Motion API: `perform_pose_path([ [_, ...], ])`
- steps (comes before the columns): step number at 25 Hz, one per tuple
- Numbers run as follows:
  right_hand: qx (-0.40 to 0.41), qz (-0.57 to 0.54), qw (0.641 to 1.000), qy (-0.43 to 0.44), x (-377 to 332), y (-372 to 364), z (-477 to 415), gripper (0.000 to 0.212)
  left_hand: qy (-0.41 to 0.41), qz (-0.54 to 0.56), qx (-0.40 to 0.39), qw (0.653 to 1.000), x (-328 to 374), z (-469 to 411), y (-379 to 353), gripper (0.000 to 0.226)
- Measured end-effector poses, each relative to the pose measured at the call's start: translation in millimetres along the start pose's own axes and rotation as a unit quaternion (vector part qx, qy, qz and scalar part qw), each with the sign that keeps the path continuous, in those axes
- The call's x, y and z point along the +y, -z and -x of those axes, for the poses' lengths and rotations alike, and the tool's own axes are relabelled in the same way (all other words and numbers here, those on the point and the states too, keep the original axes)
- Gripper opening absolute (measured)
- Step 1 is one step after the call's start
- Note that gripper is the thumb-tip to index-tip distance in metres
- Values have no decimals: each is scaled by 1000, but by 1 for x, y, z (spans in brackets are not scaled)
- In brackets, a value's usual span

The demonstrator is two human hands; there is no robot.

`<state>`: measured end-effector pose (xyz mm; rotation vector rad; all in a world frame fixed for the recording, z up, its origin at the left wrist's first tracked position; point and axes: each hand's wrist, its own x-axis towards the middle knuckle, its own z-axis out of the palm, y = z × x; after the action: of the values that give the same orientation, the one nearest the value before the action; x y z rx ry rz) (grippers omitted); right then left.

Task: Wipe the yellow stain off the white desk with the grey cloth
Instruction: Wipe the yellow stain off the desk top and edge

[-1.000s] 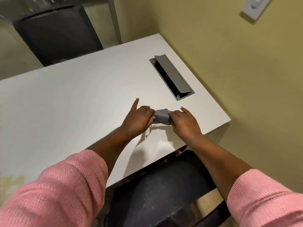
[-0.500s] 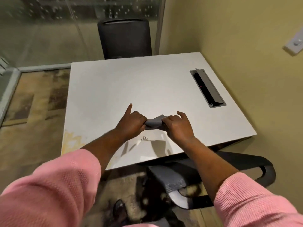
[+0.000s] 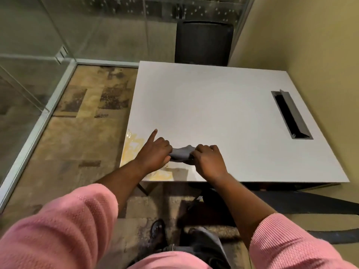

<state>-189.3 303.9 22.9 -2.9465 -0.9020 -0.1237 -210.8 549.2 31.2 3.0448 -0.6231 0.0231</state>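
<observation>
My left hand (image 3: 155, 153) and right hand (image 3: 208, 162) both squeeze the small grey cloth (image 3: 181, 155) just beside the yellow sticky stain (image 3: 134, 145) on the white worktop (image 3: 213, 105). No wiping done yet.

No writing, label, brand, number or sign can be read anywhere in view.
</observation>
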Motion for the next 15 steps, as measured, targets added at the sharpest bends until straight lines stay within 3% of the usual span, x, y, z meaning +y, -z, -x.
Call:
perform_pose_path([
  [5,-43,-8,998,52,-21,-33,-21,24,47,-18,-5,999,-19,25,-31,14],
  [10,-33,-23,997,63,-22,-62,-56,29,73,-44,9,996,-45,14,-63,21],
  [15,-83,-38,990,111,-18,-106,-55,27,115,2,9,993,-36,29,-114,28],
])
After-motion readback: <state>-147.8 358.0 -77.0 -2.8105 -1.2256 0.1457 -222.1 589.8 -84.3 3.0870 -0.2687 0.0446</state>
